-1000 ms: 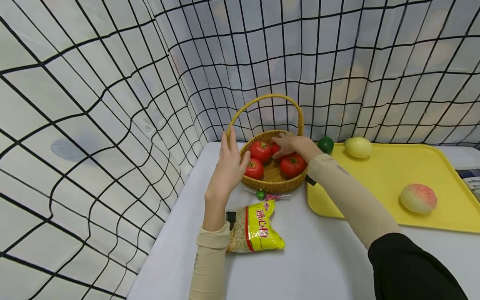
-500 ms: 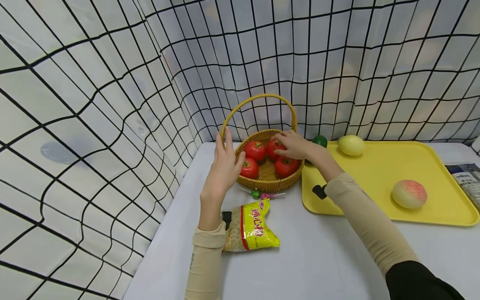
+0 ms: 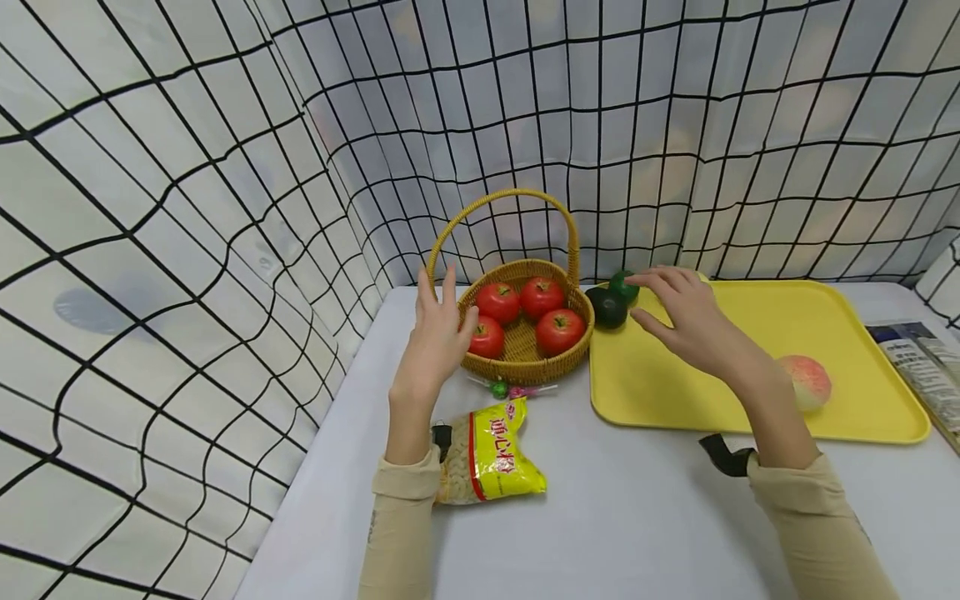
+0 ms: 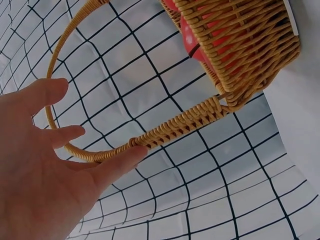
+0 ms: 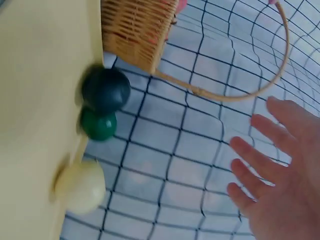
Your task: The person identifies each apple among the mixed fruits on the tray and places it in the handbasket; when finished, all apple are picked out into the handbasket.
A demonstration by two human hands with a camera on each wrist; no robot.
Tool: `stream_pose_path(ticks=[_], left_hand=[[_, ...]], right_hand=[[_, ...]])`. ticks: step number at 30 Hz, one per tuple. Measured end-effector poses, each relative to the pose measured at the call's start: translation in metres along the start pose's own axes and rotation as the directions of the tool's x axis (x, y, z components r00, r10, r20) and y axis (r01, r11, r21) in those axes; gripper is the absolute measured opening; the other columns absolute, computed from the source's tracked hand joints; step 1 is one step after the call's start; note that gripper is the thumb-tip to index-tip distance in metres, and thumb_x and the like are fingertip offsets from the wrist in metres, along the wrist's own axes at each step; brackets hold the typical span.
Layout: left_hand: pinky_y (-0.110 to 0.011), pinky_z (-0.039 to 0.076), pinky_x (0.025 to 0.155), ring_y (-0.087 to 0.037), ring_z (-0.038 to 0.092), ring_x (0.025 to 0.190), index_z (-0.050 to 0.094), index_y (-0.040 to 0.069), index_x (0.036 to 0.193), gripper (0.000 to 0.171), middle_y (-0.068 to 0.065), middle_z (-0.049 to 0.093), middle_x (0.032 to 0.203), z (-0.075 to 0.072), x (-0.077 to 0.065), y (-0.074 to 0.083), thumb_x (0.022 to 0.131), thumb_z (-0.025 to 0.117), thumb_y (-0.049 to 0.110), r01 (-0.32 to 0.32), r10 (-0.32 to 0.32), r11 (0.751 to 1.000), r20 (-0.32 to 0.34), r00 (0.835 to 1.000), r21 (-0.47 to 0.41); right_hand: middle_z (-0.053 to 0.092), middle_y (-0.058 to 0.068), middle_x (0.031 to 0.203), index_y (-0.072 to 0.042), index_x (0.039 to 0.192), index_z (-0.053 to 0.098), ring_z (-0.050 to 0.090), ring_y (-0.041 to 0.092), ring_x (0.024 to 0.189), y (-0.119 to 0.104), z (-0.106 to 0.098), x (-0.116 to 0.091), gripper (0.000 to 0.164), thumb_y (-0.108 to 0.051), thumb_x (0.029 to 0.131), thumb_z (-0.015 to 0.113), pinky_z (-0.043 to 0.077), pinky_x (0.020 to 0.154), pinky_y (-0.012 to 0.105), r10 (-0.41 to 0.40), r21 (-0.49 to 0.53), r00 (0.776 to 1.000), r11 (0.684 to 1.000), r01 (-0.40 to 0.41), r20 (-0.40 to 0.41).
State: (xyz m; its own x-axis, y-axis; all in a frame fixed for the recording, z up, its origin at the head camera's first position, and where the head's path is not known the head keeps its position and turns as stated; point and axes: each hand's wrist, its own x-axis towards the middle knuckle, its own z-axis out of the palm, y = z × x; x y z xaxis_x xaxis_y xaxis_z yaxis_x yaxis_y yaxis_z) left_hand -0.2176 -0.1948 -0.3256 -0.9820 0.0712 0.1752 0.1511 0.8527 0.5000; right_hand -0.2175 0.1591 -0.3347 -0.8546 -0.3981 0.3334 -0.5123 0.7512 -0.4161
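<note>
My left hand (image 3: 431, 346) is at the left side of the wicker basket (image 3: 528, 370), fingers extended. In the left wrist view, a straight finger (image 4: 120, 164) lies along the basket's handle (image 4: 180, 121); I cannot tell how firmly it touches. Several red tomatoes, one at the front right (image 3: 560, 332), sit in the basket. My right hand (image 3: 693, 325) is over the yellow tray (image 3: 780, 308), fingers spread, holding nothing. Close to its fingertips lie a dark green, avocado-like fruit (image 3: 607, 308) and a smaller green one (image 3: 623, 286). A pale yellow, lemon-like fruit (image 5: 81, 186) shows in the right wrist view.
A pinkish peach (image 3: 810, 383) lies on the tray, partly behind the right wrist. In front of the basket are lollipops (image 3: 500, 389) and a yellow pasta bag (image 3: 495, 457). Black netting (image 3: 495, 129) bounds the table's back and left. A newspaper (image 3: 922, 367) lies at the right.
My right hand has left the tomato at the back of the basket and moved right, above the tray. The left hand stays by the handle. The whole scene shifts slightly left in view.
</note>
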Motion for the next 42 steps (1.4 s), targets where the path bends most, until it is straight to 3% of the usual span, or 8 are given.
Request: stream_pose_path(ticks=[6, 12, 21, 26, 31, 36, 39, 42], left_hand=[[-0.062, 0.055, 0.098, -0.04, -0.003, 0.161, 0.003, 0.026, 0.167, 0.073, -0.012, -0.031, 0.168, -0.004, -0.004, -0.005, 0.109, 0.044, 0.04, -0.005, 0.005, 1.0, 0.006, 1.0, 0.005], [-0.069, 0.048, 0.103, -0.041, -0.005, 0.161, 0.002, 0.031, 0.167, 0.074, -0.008, -0.037, 0.166, -0.007, -0.009, -0.005, 0.108, 0.044, 0.045, -0.003, 0.003, 1.0, 0.084, 0.996, -0.002], [-0.063, -0.002, 0.129, -0.038, -0.019, 0.16, 0.011, 0.021, 0.167, 0.072, -0.013, -0.029, 0.169, -0.03, -0.02, -0.018, 0.108, 0.046, 0.043, -0.075, 0.073, 0.996, 0.043, 0.996, 0.053], [-0.063, -0.005, 0.129, -0.037, -0.014, 0.161, 0.021, 0.018, 0.165, 0.066, -0.016, -0.011, 0.173, -0.041, -0.029, -0.012, 0.108, 0.047, 0.039, -0.14, 0.143, 0.988, -0.043, 0.989, 0.064], [-0.06, 0.01, 0.13, -0.035, 0.005, 0.162, 0.03, 0.019, 0.163, 0.06, -0.012, 0.011, 0.174, -0.051, -0.035, 0.0, 0.109, 0.048, 0.036, -0.251, 0.263, 0.964, -0.171, 0.95, 0.089], [-0.055, 0.025, 0.129, -0.028, 0.024, 0.159, 0.035, 0.023, 0.161, 0.056, -0.003, 0.03, 0.169, -0.054, -0.038, 0.014, 0.108, 0.049, 0.035, -0.367, 0.372, 0.927, -0.272, 0.888, 0.071], [-0.052, 0.02, 0.131, -0.029, 0.026, 0.158, 0.032, 0.022, 0.162, 0.059, -0.005, 0.032, 0.168, -0.048, -0.033, 0.022, 0.108, 0.051, 0.034, -0.438, 0.442, 0.895, -0.305, 0.843, 0.087], [-0.053, 0.009, 0.133, -0.03, 0.017, 0.161, 0.025, 0.022, 0.165, 0.065, -0.008, 0.023, 0.172, -0.035, -0.021, 0.03, 0.107, 0.05, 0.039, -0.476, 0.493, 0.87, -0.293, 0.819, 0.13]], right_hand=[[0.051, 0.022, 0.144, -0.007, 0.145, 0.052, 0.037, 0.047, 0.138, -0.006, -0.022, -0.027, 0.046, -0.019, 0.102, 0.064, 0.027, 0.11, 0.07, -0.01, -0.042, 0.997, 0.999, 0.006, -0.083], [0.047, 0.024, 0.148, -0.009, 0.15, 0.046, 0.036, 0.048, 0.138, -0.006, -0.042, -0.05, 0.05, -0.023, 0.104, 0.061, 0.025, 0.111, 0.07, 0.086, -0.001, 0.992, 0.996, -0.086, -0.093], [0.051, 0.024, 0.145, -0.008, 0.148, 0.05, 0.043, 0.048, 0.135, -0.02, -0.056, -0.054, 0.05, -0.019, 0.102, 0.064, 0.031, 0.109, 0.07, 0.045, -0.055, 0.973, 0.997, -0.059, -0.228], [0.05, 0.025, 0.147, -0.01, 0.148, 0.051, 0.04, 0.049, 0.138, -0.031, -0.064, -0.057, 0.052, -0.014, 0.099, 0.067, 0.027, 0.114, 0.07, -0.009, -0.055, 0.954, 0.998, -0.008, -0.3], [0.045, 0.026, 0.153, -0.013, 0.149, 0.051, 0.037, 0.05, 0.142, -0.036, -0.067, -0.056, 0.052, -0.014, 0.099, 0.066, 0.021, 0.119, 0.07, -0.039, -0.036, 0.942, 0.999, 0.029, -0.334], [0.043, 0.024, 0.155, -0.016, 0.148, 0.054, 0.035, 0.049, 0.143, -0.036, -0.069, -0.053, 0.052, -0.013, 0.099, 0.067, 0.02, 0.119, 0.068, -0.068, -0.043, 0.931, 0.997, 0.057, -0.358], [0.04, 0.022, 0.159, -0.018, 0.151, 0.052, 0.032, 0.048, 0.147, -0.033, -0.071, -0.053, 0.054, -0.019, 0.099, 0.067, 0.02, 0.121, 0.067, -0.071, -0.048, 0.926, 0.997, 0.057, -0.371], [0.034, 0.019, 0.164, -0.021, 0.155, 0.046, 0.025, 0.045, 0.153, -0.025, -0.073, -0.051, 0.058, -0.033, 0.102, 0.064, 0.016, 0.125, 0.066, -0.067, -0.047, 0.921, 0.997, 0.053, -0.384]])
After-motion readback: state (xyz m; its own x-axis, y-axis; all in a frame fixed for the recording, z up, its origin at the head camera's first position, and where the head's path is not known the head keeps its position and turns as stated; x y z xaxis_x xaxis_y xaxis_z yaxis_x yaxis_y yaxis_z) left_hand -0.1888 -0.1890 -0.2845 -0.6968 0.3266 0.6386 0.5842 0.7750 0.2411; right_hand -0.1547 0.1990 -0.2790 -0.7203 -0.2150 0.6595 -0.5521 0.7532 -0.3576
